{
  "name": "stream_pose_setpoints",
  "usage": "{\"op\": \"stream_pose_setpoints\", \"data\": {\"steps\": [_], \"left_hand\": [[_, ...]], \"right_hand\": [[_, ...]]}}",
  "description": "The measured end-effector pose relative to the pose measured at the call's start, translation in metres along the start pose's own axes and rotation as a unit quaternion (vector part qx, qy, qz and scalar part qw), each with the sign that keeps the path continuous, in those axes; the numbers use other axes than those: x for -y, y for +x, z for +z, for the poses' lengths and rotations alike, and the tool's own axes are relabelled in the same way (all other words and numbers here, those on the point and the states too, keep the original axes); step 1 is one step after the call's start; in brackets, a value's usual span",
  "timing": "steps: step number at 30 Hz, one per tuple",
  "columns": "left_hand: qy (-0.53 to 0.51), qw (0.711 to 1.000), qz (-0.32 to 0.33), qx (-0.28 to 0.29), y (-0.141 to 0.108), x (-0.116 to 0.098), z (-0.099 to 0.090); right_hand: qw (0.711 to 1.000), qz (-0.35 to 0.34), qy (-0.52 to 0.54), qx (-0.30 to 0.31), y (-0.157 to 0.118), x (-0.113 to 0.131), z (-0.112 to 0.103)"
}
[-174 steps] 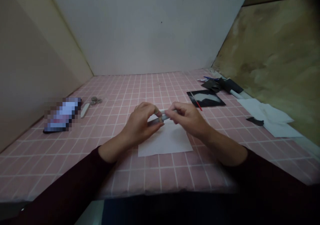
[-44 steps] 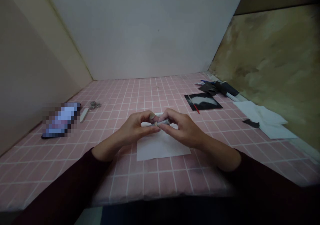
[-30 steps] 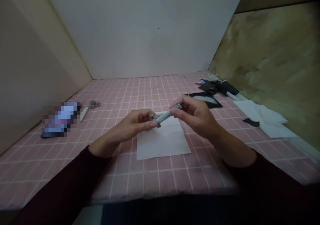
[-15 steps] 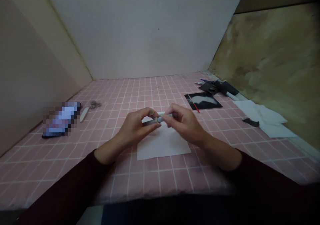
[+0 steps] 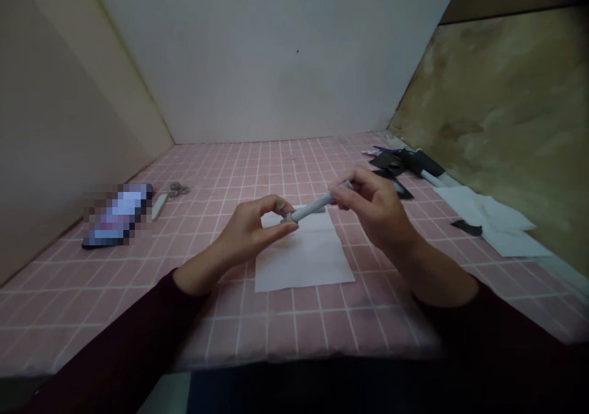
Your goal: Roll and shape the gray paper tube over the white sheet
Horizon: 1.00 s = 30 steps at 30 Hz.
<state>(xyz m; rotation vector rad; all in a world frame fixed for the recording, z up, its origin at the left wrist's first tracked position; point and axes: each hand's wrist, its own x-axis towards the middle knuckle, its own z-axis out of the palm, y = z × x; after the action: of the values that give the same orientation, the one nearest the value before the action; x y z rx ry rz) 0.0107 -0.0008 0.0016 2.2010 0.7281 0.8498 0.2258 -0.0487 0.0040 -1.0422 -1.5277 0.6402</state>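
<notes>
A slim light-grey tube point(image 5: 313, 208), shaped like a pen, slants up to the right between my two hands. My left hand point(image 5: 251, 230) is closed in a pinch round its lower left end. At the upper right end, the fingers of my right hand point(image 5: 372, 205) wrap round it. Beneath the hands lies a sheet of white paper point(image 5: 304, 257), flat on the table. A small grey strip point(image 5: 318, 210) shows behind the tube at the paper's far edge; I cannot tell what it is.
The pink checked tabletop point(image 5: 221, 316) reaches back to the wall. On the left lie a phone point(image 5: 117, 214), a whitish flat stick point(image 5: 159, 207) and small grey rings point(image 5: 178, 189). To the right are black scraps point(image 5: 391, 161), white papers point(image 5: 483, 211) and a dark curved piece point(image 5: 467, 227).
My right hand has moved right and up, away from my left, and a longer stretch of the grey tube now shows. My left hand has stayed nearly in place.
</notes>
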Motion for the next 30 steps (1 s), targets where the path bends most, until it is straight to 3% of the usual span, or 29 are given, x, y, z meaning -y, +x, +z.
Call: {"op": "stream_pose_setpoints", "data": {"steps": [2, 5, 6, 10, 14, 15, 19, 21, 23, 25, 29, 30], "left_hand": [[-0.076, 0.996, -0.028, 0.031, 0.001, 0.002, -0.001], [-0.17, 0.977, -0.072, 0.103, 0.003, 0.006, -0.001], [-0.19, 0.971, -0.08, 0.119, 0.003, 0.008, -0.002], [-0.252, 0.955, -0.091, 0.129, 0.002, 0.014, -0.003], [-0.331, 0.917, -0.139, 0.175, 0.0, 0.016, -0.003], [-0.343, 0.91, -0.14, 0.186, 0.001, 0.015, -0.003], [-0.36, 0.908, -0.116, 0.182, 0.002, 0.013, -0.005], [-0.362, 0.907, -0.127, 0.175, 0.002, 0.012, -0.005], [-0.354, 0.906, -0.142, 0.182, 0.001, 0.013, -0.004], [-0.334, 0.912, -0.147, 0.19, 0.002, 0.013, -0.003], [-0.288, 0.938, -0.135, 0.138, 0.003, 0.012, -0.001], [-0.273, 0.946, -0.129, 0.119, 0.003, 0.011, -0.001]], "right_hand": [[0.999, -0.018, -0.012, 0.032, -0.001, 0.002, 0.0], [0.989, -0.045, -0.022, 0.14, -0.003, 0.003, 0.001], [0.989, -0.05, -0.02, 0.141, -0.004, 0.004, 0.001], [0.997, -0.062, -0.025, 0.027, -0.004, 0.007, -0.004], [0.984, -0.073, -0.02, 0.159, -0.005, 0.011, -0.002], [0.983, -0.078, -0.022, 0.162, -0.005, 0.012, -0.003], [0.995, -0.086, -0.047, 0.011, -0.003, 0.014, -0.009], [0.995, -0.083, -0.049, 0.026, -0.004, 0.013, -0.008], [0.989, -0.082, -0.04, 0.113, -0.006, 0.011, -0.004], [0.985, -0.075, -0.032, 0.151, -0.006, 0.01, -0.001], [0.999, -0.041, -0.028, 0.019, -0.003, 0.006, -0.002], [0.999, -0.035, -0.025, 0.014, -0.003, 0.005, -0.002]]}}
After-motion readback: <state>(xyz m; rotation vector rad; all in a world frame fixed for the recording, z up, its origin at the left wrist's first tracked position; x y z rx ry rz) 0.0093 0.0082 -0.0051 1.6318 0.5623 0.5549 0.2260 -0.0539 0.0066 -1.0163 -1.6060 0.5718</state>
